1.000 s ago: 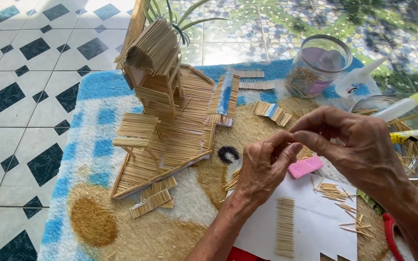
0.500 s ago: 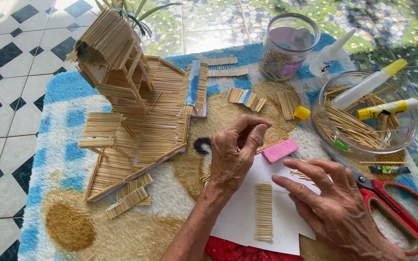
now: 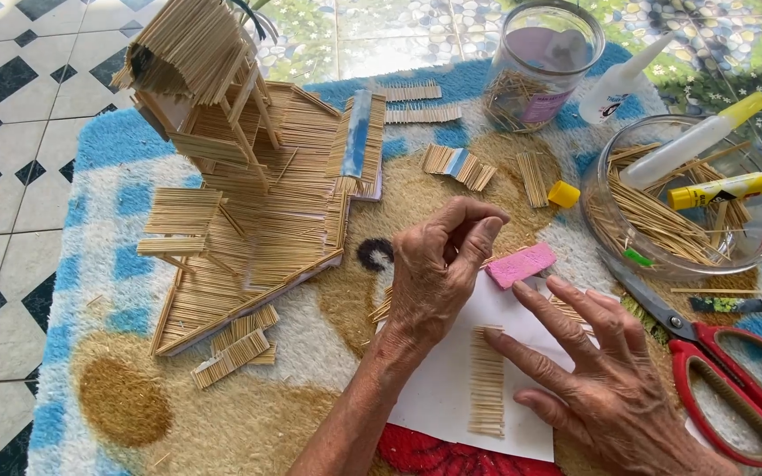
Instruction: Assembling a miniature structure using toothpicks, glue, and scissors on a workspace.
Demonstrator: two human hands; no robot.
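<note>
Left hand (image 3: 434, 282) hovering curled, fingers pinched on nothing visible, above white paper (image 3: 438, 388) at the mat's (image 3: 90, 150) near edge. Right hand (image 3: 601, 379) spread flat, fingers open, steadying paper beside the toothpick row (image 3: 487, 381).

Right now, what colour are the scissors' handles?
Red; the scissors lie right of the right hand, in the head view.
</note>
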